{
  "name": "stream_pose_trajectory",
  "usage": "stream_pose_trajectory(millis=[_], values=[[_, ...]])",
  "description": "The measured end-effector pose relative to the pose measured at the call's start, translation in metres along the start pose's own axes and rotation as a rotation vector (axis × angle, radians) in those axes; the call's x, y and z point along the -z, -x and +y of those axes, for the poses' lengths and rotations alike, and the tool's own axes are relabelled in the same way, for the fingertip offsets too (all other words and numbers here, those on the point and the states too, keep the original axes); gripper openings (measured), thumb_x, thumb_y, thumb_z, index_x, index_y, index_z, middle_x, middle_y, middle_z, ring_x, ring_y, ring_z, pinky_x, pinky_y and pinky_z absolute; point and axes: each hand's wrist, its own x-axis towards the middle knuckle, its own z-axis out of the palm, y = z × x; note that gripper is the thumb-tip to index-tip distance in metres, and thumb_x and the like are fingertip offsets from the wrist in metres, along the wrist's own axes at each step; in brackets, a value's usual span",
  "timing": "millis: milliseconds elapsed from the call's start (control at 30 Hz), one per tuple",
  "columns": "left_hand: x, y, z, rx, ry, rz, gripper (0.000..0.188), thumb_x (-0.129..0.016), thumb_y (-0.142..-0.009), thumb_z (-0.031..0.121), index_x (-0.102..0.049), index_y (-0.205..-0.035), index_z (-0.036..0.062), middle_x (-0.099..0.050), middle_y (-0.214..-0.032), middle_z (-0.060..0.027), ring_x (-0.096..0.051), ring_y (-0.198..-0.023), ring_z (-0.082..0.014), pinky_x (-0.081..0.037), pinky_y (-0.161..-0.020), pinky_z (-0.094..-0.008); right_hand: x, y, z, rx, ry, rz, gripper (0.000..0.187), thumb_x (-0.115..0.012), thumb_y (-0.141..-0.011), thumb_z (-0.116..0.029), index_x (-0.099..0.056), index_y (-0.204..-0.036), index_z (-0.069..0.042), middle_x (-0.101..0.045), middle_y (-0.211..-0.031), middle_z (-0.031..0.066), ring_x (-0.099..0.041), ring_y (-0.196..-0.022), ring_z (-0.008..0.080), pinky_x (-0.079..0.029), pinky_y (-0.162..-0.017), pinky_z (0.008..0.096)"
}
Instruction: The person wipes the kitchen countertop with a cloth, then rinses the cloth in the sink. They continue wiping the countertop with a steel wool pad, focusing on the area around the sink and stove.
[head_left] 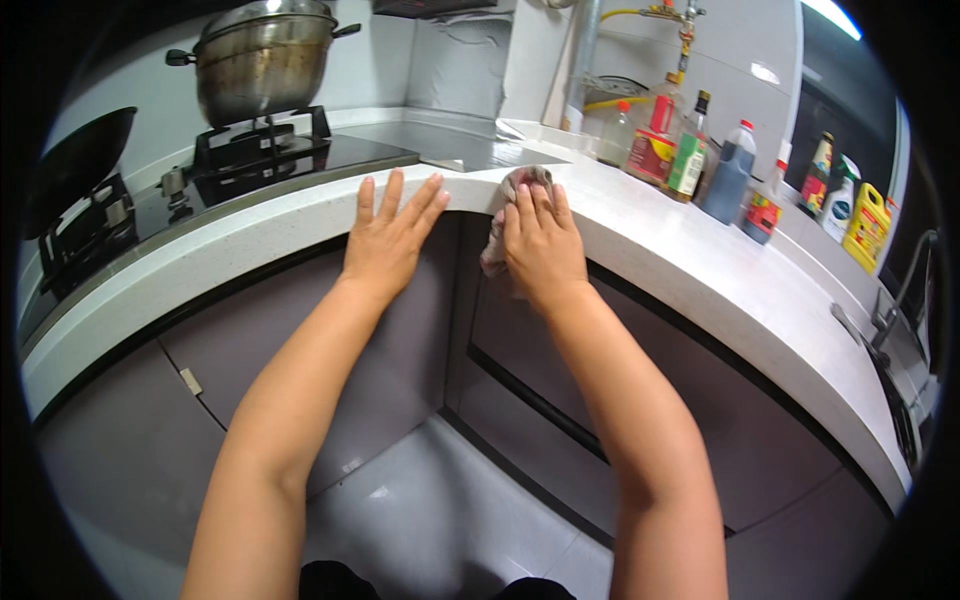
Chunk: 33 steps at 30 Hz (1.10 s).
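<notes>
My right hand (543, 238) presses a crumpled greyish cloth (494, 252) against the front edge of the white countertop (690, 255), close to the inner corner. Part of the cloth hangs down over the edge, and the palm hides some of it. To the left, my left hand (388, 235) lies with its fingers spread at the counter's front edge, holding nothing. Its fingertips reach the counter's rim just in front of the black glass gas hob (350, 155).
On the hob stand a large lidded steel pot (262, 75) and, far left, a black wok (85, 165). Several bottles, including a dark-filled plastic bottle (729, 175), line the back right. A yellow jug (867, 230) and a sink tap (890, 310) are farther right. Grey cabinets (640, 360) lie below.
</notes>
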Motion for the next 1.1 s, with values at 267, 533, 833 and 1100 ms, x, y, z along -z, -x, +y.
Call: stream_pose_trajectory(millis=[267,533,833,1100], values=[[0.011,0.011,-0.012,0.055,0.13,-0.014,0.069,-0.059,-0.076,0.002,-0.049,-0.142,0.0187,-0.033,-0.156,0.004,-0.026,-0.145,-0.03,-0.012,-0.12,-0.0506,0.175,0.144,0.107,-0.027,0.222,-0.204,0.026,-0.055,-0.092,-0.01,-0.064,-0.115,-0.001,-0.064,-0.122,0.0184,-0.057,-0.124,0.0322,-0.028,-0.114,0.0537],[0.049,-0.042,0.101,-0.059,0.563,0.207,0.072,-0.072,-0.081,0.029,-0.043,-0.145,0.0162,-0.036,-0.154,-0.0045,-0.027,-0.145,-0.0291,-0.017,-0.111,-0.0659,0.222,0.195,0.138,-0.281,0.291,-0.179,0.045,-0.07,-0.086,-0.035,-0.064,-0.117,-0.002,-0.057,-0.131,0.021,-0.051,-0.127,0.0402,-0.036,-0.109,0.053],[0.054,-0.069,0.166,0.027,0.811,0.392,0.075,-0.075,-0.069,0.005,-0.048,-0.139,0.0109,-0.052,-0.138,-0.0065,-0.046,-0.132,-0.0267,-0.023,-0.114,-0.0572,0.183,0.165,0.131,-0.07,0.245,-0.171,0.033,-0.056,-0.094,-0.032,-0.066,-0.119,-0.011,-0.054,-0.138,0.0131,-0.051,-0.129,0.0305,-0.034,-0.111,0.045],[0.052,-0.072,0.182,0.065,0.879,0.462,0.071,-0.072,-0.07,0.002,-0.05,-0.137,0.0105,-0.055,-0.136,-0.0078,-0.047,-0.132,-0.0286,-0.026,-0.114,-0.0532,0.276,0.212,0.204,0.241,0.205,-0.325,0.032,-0.066,-0.086,-0.017,-0.065,-0.116,-0.006,-0.065,-0.121,0.0176,-0.062,-0.114,0.033,-0.05,-0.098,0.0426]])
